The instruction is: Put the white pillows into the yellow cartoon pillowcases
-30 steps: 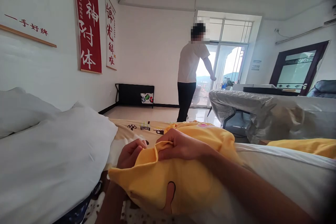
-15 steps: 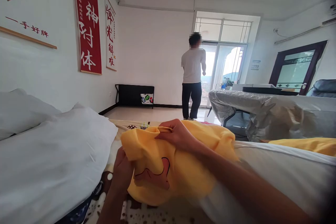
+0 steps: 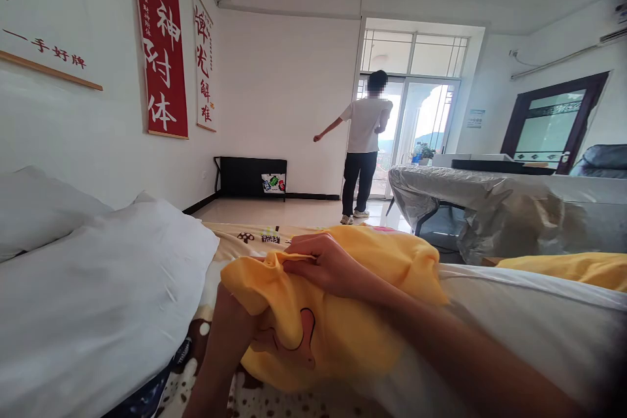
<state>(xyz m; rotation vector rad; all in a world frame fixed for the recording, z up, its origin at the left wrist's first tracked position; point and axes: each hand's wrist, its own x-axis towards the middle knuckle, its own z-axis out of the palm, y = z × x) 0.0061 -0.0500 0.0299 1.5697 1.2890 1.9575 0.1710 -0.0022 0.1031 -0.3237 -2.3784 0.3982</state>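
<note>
A yellow cloth cover [image 3: 343, 333] with an orange, black-outlined print lies bunched in front of me. My right hand [image 3: 321, 261] pinches its folded upper edge between thumb and fingers. My left hand [image 3: 240, 310] reaches up under the left part of the cloth, which hides its fingers, so their grip cannot be seen. To the right of the cover, and partly under my right forearm, lies white bedding [image 3: 509, 300]. A large white pillow or quilt [image 3: 112, 287] is heaped on the left.
Beneath everything is a brown and cream patterned sheet [image 3: 230, 235]. More yellow cloth [image 3: 563, 268] lies at the right. Beyond stand a plastic-covered table [image 3: 490, 189], a folded black frame [image 3: 240, 176] against the wall, and a person [image 3: 367, 127] near the glass door.
My left hand has gone further under the cloth, and its edge has folded down over it. My right hand has shifted slightly left and down. The person in back has swung an arm out.
</note>
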